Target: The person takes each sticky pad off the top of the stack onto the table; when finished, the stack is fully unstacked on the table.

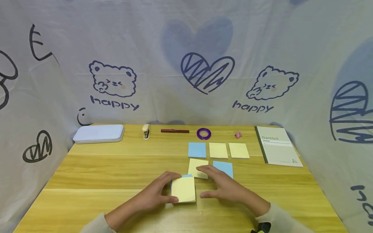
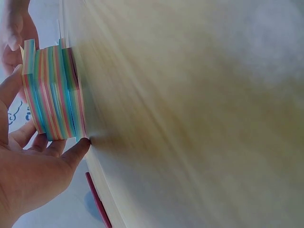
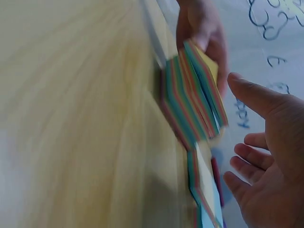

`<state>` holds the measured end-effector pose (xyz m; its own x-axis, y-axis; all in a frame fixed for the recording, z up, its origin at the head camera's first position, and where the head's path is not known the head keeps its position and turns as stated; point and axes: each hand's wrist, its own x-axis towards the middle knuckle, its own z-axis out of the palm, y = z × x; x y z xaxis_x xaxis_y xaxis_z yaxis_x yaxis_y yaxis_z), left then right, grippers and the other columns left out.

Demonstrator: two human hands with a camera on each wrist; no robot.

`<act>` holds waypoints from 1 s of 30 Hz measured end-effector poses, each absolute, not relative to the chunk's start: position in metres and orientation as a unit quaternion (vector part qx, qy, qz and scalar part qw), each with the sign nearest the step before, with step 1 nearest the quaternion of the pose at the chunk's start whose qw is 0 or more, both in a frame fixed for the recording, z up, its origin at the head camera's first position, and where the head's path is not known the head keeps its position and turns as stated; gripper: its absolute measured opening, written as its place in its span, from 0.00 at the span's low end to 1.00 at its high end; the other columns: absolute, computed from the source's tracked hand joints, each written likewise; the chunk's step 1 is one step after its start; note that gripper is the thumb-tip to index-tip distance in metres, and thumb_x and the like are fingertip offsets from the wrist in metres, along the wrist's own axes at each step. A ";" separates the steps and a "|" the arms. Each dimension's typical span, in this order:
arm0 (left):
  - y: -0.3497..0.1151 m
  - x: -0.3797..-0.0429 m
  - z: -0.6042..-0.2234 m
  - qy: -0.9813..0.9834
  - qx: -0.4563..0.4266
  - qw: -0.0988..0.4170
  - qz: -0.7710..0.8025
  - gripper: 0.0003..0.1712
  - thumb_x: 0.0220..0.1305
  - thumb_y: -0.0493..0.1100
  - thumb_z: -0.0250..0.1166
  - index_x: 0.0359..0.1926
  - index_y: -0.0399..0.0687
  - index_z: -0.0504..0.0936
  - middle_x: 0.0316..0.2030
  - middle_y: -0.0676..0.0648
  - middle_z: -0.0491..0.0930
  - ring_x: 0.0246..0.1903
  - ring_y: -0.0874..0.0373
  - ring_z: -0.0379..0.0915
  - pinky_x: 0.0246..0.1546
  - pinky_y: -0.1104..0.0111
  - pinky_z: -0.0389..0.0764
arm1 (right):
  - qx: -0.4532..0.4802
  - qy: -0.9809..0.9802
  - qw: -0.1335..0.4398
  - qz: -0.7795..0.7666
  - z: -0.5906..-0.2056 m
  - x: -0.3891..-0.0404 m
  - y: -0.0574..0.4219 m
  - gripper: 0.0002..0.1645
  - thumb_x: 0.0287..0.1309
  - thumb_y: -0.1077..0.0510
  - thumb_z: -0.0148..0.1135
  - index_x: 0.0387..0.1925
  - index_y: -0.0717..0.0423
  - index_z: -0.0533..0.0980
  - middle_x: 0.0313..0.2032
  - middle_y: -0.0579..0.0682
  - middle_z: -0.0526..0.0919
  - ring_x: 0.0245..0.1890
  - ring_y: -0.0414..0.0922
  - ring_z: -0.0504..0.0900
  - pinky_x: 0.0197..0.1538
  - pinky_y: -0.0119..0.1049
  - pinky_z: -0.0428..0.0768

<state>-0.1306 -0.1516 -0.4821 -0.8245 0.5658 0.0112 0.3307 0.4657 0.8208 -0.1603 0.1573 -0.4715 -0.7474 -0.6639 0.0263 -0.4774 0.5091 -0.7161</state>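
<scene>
A tall pile of sticky note pads [image 1: 183,191] stands on the table in front of me, with a yellow pad on top and a blue corner poking out behind. My left hand [image 1: 151,195] grips its left side, thumb at the near edge and fingers round the far one. Striped, slightly uneven edges of the pile [image 2: 51,95] show in the left wrist view. To the right, my right hand [image 1: 225,188] hovers apart from the pile with relaxed fingers, its fingertips overlapping a yellow pad [image 1: 194,164]. A blue pad [image 1: 223,167] lies partly behind that hand.
Behind lie another blue pad [image 1: 197,149] and two yellow pads, one in the middle [image 1: 218,150] and one right [image 1: 239,150]. Along the back are a pencil case [image 1: 99,133], stapler [image 1: 146,132], dark red pen [image 1: 175,131], purple tape roll [image 1: 199,134], pink binder clip [image 1: 237,134] and notebook [image 1: 278,147].
</scene>
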 end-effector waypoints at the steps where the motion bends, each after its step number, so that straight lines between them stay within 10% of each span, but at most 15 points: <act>1: -0.152 -0.131 -0.482 0.845 0.266 0.133 0.444 0.42 0.62 0.54 0.75 0.73 0.47 0.69 0.68 0.50 0.70 0.70 0.46 0.64 0.71 0.40 0.63 | -0.338 0.857 0.129 -0.367 -0.472 -0.158 0.153 0.53 0.58 0.41 0.75 0.77 0.53 0.62 0.74 0.53 0.66 0.74 0.59 0.65 0.70 0.63 0.69; 30: -0.151 -0.133 -0.480 0.835 0.245 0.158 0.467 0.42 0.63 0.55 0.74 0.72 0.48 0.69 0.65 0.52 0.71 0.63 0.48 0.68 0.65 0.42 0.69 | -0.353 0.855 0.097 -0.369 -0.480 -0.143 0.129 0.48 0.58 0.51 0.77 0.75 0.55 0.65 0.71 0.48 0.68 0.71 0.51 0.70 0.71 0.54 0.72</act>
<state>-0.1330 -0.1512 -0.4802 -0.8299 0.5568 -0.0358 0.2606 0.4435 0.8575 -0.1426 0.1294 -0.4803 -0.7327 -0.6740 0.0944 -0.5312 0.4797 -0.6984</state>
